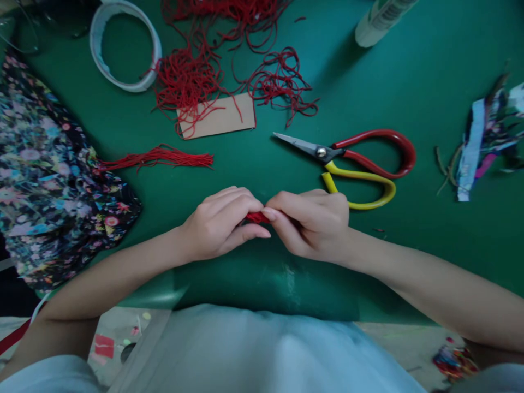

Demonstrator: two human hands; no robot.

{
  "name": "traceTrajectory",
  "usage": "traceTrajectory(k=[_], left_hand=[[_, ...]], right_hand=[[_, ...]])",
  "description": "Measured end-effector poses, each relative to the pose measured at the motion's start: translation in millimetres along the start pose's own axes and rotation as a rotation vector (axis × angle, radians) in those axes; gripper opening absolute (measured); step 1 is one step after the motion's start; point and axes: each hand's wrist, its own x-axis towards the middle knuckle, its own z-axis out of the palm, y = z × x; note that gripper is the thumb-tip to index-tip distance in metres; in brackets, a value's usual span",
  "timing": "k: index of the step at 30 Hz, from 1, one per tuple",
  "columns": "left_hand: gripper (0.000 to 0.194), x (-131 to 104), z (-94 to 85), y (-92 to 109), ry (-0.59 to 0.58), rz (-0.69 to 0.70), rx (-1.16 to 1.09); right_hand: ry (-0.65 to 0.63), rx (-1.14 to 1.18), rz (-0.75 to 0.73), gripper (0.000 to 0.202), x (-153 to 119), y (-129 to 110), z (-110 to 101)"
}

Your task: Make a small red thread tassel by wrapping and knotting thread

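Between my two hands, close to the table's near side, is a small bundle of red thread (257, 217), mostly covered by fingers. My left hand (225, 221) curls round its left end, the thumb lying below it. At its right end, the thumb and forefinger of my right hand (309, 221) pinch it. Scissors (323, 153) with one red and one yellow handle lie just beyond my right hand, blades pointing left. A red thread tassel (164, 157) rests flat beyond my left hand, its left end reaching the flowered cloth.
Loose red thread (188, 79) lies tangled at the back, partly over a cardboard piece (225, 115). A tape roll (96, 41) is at back left, flowered cloth (61, 185) at left. A white bottle (380, 22) stands at back right; fabric scraps (472, 147) lie far right.
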Motion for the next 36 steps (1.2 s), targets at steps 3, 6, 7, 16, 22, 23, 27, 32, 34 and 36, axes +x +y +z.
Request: traceTrajectory(k=[3, 6, 7, 16, 22, 23, 27, 32, 34, 36], left_hand=[[0.031, -0.3, -0.4, 0.8, -0.004, -0.015, -0.021], [0.023, -0.3, -0.2, 1.4, 0.001, -0.022, -0.047], [0.017, -0.1, 0.0, 1.5, 0.005, -0.024, -0.047], [0.007, 3.2, -5.4, 1.4, -0.042, -0.034, -0.053], [0.015, 7.2, -9.4, 3.2, -0.105, -0.061, -0.066], [0.017, 7.5, -9.4, 3.0, -0.109, -0.055, -0.058], [0.02, 6.8, -8.3, 0.7, -0.113, -0.018, -0.04], [0.012, 3.9, -4.6, -2.0, -0.027, -0.029, -0.092], [0.007, 3.0, -2.7, -2.1, 0.037, -0.033, -0.092], [0.004, 2.4, -1.3, -1.7, 0.085, -0.038, -0.095]], right_hand=[[0.005, -0.043, -0.014, 0.022, -0.6, 0.2, 0.1], [0.01, -0.081, -0.037, 0.022, -1.0, 0.7, 0.1], [0.009, -0.092, -0.043, 0.022, -1.1, 0.9, 0.1], [-0.024, -0.159, -0.076, 0.027, -0.5, 4.5, -1.4], [-0.007, -0.385, -0.407, 0.028, 9.0, 12.8, -12.5], [-0.009, -0.378, -0.407, 0.029, 10.2, 13.0, -13.7], [-0.06, -0.324, -0.317, 0.034, 10.2, 10.6, -11.5], [0.002, -0.308, -0.233, 0.035, 6.1, 6.7, -2.9], [0.017, -0.296, -0.199, 0.032, 5.2, 6.7, -1.6], [0.021, -0.288, -0.182, 0.028, 4.3, 8.0, -1.3]])
